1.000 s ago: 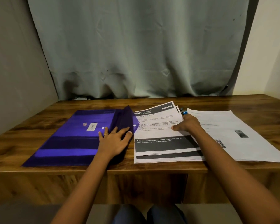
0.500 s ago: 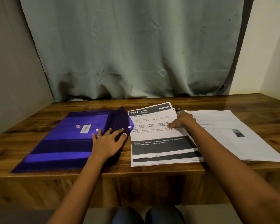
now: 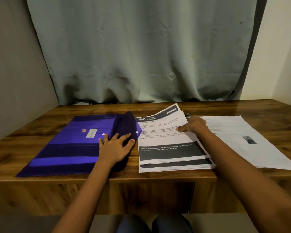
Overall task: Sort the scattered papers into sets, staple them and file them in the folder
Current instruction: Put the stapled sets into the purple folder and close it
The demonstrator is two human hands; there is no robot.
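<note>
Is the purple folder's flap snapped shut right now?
No, the purple folder's flap lies open under the left hand, its white snap well apart from the matching snap on the front.

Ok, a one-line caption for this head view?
Left hand rests flat on the purple folder while the right hand grips the raised edge of the top sheet.

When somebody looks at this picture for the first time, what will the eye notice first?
The shiny purple folder on the left of the wooden table, with the left hand resting flat on its flap. Beside it, the right hand holds the edge of the printed stack headed 2641, far corner lifted.
</note>
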